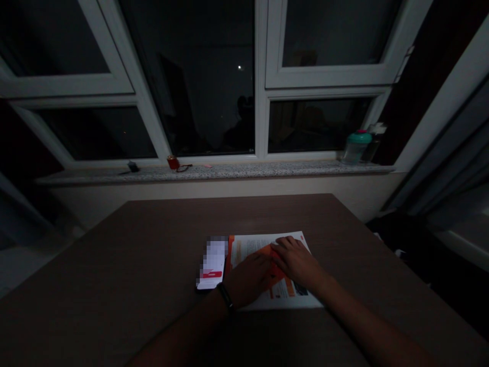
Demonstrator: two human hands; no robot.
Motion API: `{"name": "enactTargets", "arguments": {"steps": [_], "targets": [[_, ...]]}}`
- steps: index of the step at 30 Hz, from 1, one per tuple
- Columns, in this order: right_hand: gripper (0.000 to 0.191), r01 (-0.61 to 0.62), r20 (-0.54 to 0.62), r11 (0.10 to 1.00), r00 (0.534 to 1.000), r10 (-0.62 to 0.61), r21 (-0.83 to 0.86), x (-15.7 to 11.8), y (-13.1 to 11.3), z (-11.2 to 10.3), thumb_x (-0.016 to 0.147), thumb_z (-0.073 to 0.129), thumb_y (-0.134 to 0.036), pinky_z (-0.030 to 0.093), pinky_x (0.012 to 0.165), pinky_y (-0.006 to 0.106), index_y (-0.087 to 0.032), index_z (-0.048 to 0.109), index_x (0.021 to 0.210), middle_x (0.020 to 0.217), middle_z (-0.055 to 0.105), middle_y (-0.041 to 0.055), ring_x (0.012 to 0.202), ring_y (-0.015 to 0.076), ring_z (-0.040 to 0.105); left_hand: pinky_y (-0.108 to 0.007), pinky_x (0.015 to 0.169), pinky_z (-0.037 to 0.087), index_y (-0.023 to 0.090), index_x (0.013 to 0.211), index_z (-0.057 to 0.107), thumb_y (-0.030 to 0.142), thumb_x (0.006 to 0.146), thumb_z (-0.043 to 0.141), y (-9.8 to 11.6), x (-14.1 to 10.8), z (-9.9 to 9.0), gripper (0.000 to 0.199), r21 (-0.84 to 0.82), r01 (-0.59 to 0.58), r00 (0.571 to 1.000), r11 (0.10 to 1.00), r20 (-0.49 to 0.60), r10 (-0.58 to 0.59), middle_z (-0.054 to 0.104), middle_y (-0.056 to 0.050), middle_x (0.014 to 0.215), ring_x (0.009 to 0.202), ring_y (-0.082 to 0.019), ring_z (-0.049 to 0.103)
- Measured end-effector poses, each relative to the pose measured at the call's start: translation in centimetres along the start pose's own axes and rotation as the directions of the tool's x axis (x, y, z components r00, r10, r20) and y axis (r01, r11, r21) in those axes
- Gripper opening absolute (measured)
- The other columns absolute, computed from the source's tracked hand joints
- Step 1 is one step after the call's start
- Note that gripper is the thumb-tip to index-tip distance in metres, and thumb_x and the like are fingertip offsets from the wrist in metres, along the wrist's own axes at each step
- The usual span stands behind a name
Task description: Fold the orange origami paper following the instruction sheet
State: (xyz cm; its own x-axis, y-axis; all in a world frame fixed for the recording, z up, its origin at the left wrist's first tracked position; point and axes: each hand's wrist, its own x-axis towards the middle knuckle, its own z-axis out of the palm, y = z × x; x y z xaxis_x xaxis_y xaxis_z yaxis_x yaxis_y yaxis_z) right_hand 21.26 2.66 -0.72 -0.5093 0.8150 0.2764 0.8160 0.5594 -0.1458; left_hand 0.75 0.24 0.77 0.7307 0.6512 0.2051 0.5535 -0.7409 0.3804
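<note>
A printed sheet or booklet (244, 245) in white and orange lies flat on the brown table. My left hand (249, 279), with a dark band at the wrist, rests over its left and middle part; the fingertips are dim and partly hidden. Over the upper right part of the page lies my right hand (296, 257), its fingers spread on the paper. Both hands are close together around a red-orange patch. Just left of the page is a phone (212, 270) with a lit screen, partly pixelated.
The table (164, 224) reaches toward a speckled windowsill (244, 171). On the sill stand a teal-lidded bottle (357, 148), a clear bottle (375, 142), a small red jar (173, 162) and a small dark item (133, 166). Curtains hang at both sides.
</note>
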Motion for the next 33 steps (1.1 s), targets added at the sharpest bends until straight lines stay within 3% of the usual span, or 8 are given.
{"name": "enactTargets", "arguments": {"steps": [7,14,33], "targets": [[0.038,-0.019,-0.004,0.999,1.0,0.019,0.039,0.0,0.3,0.2,0.096,0.052,-0.033,0.039,0.097,0.041,-0.019,0.057,0.13,0.123,0.06,0.012,0.113,0.0279,0.049,-0.039,0.11,0.039,0.017,0.111,0.059,0.024,0.099,0.05,0.1,0.1,-0.1,0.017,0.018,-0.027,1.0,0.999,-0.003,0.027,0.058,-0.008,0.129,0.124,-0.022,0.05],[0.028,-0.089,-0.075,0.987,0.992,0.1,0.134,0.2,1.0,-0.5,0.094,0.054,-0.029,0.039,0.097,0.04,-0.018,0.063,0.119,0.111,0.065,0.01,0.109,0.0256,0.053,-0.038,0.107,0.041,0.018,0.106,0.059,0.019,0.096,0.052,-0.3,-0.1,0.1,0.012,0.033,-0.035,0.999,0.999,-0.01,0.035,0.058,-0.008,0.128,0.122,-0.021,0.051],[0.024,-0.001,-0.061,0.989,0.998,0.011,0.151,0.3,0.6,0.2,0.092,0.058,-0.026,0.041,0.093,0.037,-0.019,0.065,0.114,0.108,0.063,0.0084,0.105,0.0249,0.051,-0.04,0.11,0.038,0.018,0.11,0.059,0.015,0.095,0.053,-0.8,0.0,0.6,0.016,0.024,-0.02,1.0,1.0,0.024,0.019,0.057,-0.007,0.13,0.125,-0.022,0.049]]}}
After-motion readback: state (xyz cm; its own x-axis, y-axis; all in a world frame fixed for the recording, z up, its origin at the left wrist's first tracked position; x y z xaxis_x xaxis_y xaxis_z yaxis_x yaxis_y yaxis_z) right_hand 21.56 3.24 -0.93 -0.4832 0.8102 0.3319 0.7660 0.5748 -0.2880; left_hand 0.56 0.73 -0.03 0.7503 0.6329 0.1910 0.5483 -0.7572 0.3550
